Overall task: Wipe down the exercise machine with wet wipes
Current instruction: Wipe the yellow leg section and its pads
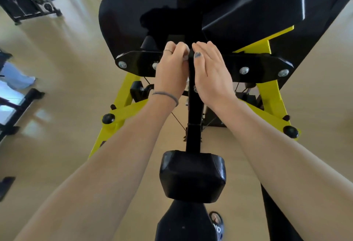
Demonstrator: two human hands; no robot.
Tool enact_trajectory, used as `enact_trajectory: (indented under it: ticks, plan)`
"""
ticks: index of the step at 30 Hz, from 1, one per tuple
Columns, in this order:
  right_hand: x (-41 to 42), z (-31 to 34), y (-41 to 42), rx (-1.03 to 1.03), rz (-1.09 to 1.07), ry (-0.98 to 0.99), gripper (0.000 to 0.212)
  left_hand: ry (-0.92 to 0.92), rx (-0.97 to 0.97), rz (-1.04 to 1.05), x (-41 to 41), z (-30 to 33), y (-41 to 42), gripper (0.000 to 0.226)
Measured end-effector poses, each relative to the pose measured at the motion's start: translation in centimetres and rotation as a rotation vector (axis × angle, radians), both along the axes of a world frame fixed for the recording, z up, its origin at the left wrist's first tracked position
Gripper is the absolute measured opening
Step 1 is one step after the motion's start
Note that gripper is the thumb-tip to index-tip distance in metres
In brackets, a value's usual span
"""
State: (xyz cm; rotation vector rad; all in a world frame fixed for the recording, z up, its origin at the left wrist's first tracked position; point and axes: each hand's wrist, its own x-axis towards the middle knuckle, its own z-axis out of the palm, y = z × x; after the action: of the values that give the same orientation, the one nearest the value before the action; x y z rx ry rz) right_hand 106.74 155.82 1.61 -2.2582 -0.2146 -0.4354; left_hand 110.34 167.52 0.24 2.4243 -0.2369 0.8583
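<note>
The exercise machine (254, 68) fills the middle of the head view: black panels, a yellow frame, and a black centre post running down to a black pad (193, 175). My left hand (172, 71) has its fingers curled round a white wet wipe (185, 53), pressed against the left side of the post near the top. Only a small white edge of the wipe shows between the fingers. My right hand (210, 72) lies with straight fingers against the right side of the same post, holding nothing.
Yellow legs (122, 107) spread left and right below the black cross plate with its bolts. Thin cables run under the plate. Another black machine frame (28, 6) stands on the tan floor at far left. My sandalled foot (216, 223) shows beside the lower pad.
</note>
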Motion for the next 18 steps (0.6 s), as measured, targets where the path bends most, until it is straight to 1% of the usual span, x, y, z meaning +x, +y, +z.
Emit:
enact_trajectory:
  ticks: [5, 8, 10, 12, 14, 16, 18]
  plan:
    - [0.3, -0.7, 0.1, -0.029, -0.01, -0.061, 0.051, -0.026, 0.14, 0.021, 0.2, -1.2, 0.8, 0.005]
    - [0.5, -1.5, 0.3, -0.058, -0.023, -0.161, 0.051, 0.066, 0.157, 0.113, -0.2, -3.1, 2.6, 0.008]
    - [0.8, -1.9, 0.3, -0.051, -0.024, -0.208, 0.049, 0.107, 0.152, 0.145, -0.6, -3.7, 3.9, 0.007]
    - [1.0, -2.0, 0.2, -0.053, -0.022, -0.237, 0.049, 0.058, 0.172, 0.11, -0.6, -2.8, 3.6, 0.003]
    - [1.1, -2.0, 0.1, -0.04, -0.027, -0.248, 0.049, -0.048, 0.255, 0.067, 0.2, -1.4, 2.1, 0.009]
    - [1.0, -2.1, 0.2, -0.01, -0.027, -0.252, 0.048, -0.065, 0.391, 0.044, 0.7, -0.7, 0.9, 0.012]
    - [1.1, -2.3, 0.2, -0.02, -0.025, -0.259, 0.049, -0.05, 0.41, 0.022, 0.7, -1.1, 0.9, 0.005]
